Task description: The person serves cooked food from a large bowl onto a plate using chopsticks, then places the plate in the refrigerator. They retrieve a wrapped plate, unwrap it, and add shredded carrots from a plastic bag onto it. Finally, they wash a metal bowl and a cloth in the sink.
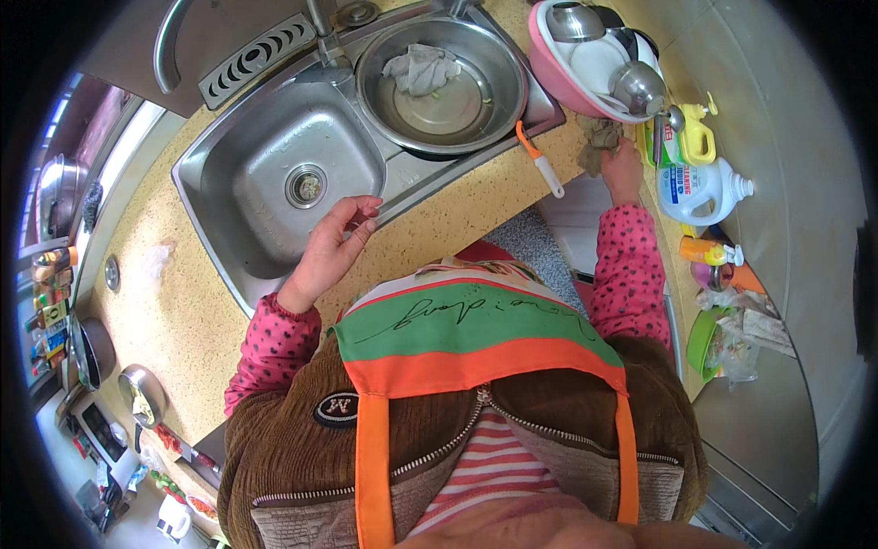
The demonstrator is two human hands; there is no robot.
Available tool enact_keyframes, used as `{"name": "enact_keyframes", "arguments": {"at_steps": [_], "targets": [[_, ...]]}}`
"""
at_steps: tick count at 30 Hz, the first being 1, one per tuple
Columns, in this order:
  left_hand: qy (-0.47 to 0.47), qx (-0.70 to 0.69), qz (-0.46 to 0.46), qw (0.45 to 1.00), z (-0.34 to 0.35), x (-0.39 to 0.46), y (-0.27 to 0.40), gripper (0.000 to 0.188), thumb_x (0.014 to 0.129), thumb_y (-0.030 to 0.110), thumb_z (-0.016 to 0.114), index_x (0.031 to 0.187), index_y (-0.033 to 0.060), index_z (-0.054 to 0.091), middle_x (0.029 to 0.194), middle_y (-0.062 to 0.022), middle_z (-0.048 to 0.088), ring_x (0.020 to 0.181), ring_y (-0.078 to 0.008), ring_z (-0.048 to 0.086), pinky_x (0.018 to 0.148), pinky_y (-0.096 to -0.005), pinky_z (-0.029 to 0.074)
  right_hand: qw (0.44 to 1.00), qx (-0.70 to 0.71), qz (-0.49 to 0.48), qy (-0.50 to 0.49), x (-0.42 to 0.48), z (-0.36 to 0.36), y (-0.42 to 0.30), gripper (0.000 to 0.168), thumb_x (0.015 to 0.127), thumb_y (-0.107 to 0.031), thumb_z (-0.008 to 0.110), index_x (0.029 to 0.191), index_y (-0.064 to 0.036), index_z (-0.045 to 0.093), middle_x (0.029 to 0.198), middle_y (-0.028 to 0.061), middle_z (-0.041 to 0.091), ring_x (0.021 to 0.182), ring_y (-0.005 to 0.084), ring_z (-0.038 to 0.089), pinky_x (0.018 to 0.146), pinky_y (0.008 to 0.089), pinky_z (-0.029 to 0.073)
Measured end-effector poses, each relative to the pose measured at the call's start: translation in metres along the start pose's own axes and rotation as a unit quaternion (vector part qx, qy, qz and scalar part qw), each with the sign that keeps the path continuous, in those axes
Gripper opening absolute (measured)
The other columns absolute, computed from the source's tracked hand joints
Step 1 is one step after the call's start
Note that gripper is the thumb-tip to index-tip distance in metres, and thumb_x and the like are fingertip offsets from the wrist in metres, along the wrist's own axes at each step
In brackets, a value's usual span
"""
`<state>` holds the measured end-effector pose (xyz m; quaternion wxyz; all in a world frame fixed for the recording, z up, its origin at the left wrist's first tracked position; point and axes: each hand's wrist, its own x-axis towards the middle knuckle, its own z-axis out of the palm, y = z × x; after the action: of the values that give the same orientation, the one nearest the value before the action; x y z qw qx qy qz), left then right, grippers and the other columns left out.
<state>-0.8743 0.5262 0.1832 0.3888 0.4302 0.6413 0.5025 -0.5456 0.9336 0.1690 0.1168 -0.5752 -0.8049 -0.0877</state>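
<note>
My left hand (335, 250) hovers over the front rim of the steel sink (274, 151), fingers loosely curled and nothing seen in them. At the right, my right hand (623, 173) has its fingers on a crumpled brown cloth (598, 141) lying on the counter. A steel basin (439, 141) with some water and a wet whitish cloth (423, 68) rests on the right part of the sink. Between the basin and my right hand lies a peeler-like tool with an orange and white handle (545, 175), close to the counter's edge.
A pink basin (559, 86) holding steel bowls and white dishes stands at the back right. Down the right wall are a yellow pump bottle (698, 137), a white cleaning liquid jug (699, 192) and a green basket (701, 343). A steel bowl (143, 394) with food sits at the left.
</note>
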Motion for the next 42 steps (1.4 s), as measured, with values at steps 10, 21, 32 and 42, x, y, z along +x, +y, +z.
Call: {"name": "enact_keyframes", "arguments": {"at_steps": [10,21,32,42], "targets": [[0.022,-0.019,0.026,0.999,0.017,0.100,-0.010,0.031,0.092,0.005,0.059,0.124,0.0051,0.055,0.107,-0.0048,0.057,0.097,-0.0126,0.055,0.081,-0.0262,0.047,0.867,0.340,-0.282,-0.232,0.038,0.003,-0.192,0.030,0.088,-0.021,0.058,0.114,-0.007,0.059,0.109,0.0192,0.065,0.101,0.0378,0.061,0.088,0.0426,0.048],[0.008,-0.096,-0.066,0.993,0.003,0.152,-0.015,0.039,0.095,0.009,0.057,0.133,0.0043,0.047,0.119,-0.0027,0.053,0.107,-0.0110,0.050,0.092,-0.0260,0.043,0.891,0.338,-0.096,-0.287,0.104,0.168,-0.313,0.033,0.082,-0.021,0.060,0.111,-0.005,0.060,0.100,0.0177,0.065,0.093,0.0302,0.063,0.085,0.0386,0.050],[0.085,-0.147,0.036,0.985,-0.015,0.220,-0.030,0.084,0.084,0.030,0.073,0.147,0.0025,0.025,0.144,-0.0173,0.032,0.135,-0.0258,0.032,0.110,-0.0344,0.030,0.596,0.658,-0.181,-0.424,0.082,-0.032,-0.294,0.011,0.089,-0.008,0.056,0.100,-0.004,0.060,0.097,0.0011,0.061,0.089,0.0100,0.058,0.077,0.0294,0.053],[-0.052,-0.179,-0.037,0.982,0.008,0.212,-0.025,0.092,0.080,0.037,0.078,0.146,-0.0002,0.027,0.142,-0.0120,0.044,0.129,-0.0207,0.042,0.108,-0.0333,0.033,0.412,0.817,-0.172,-0.365,0.089,-0.151,-0.297,0.016,0.093,-0.002,0.049,0.107,0.002,0.054,0.108,0.0113,0.062,0.100,0.0238,0.063,0.091,0.0482,0.053]]}}
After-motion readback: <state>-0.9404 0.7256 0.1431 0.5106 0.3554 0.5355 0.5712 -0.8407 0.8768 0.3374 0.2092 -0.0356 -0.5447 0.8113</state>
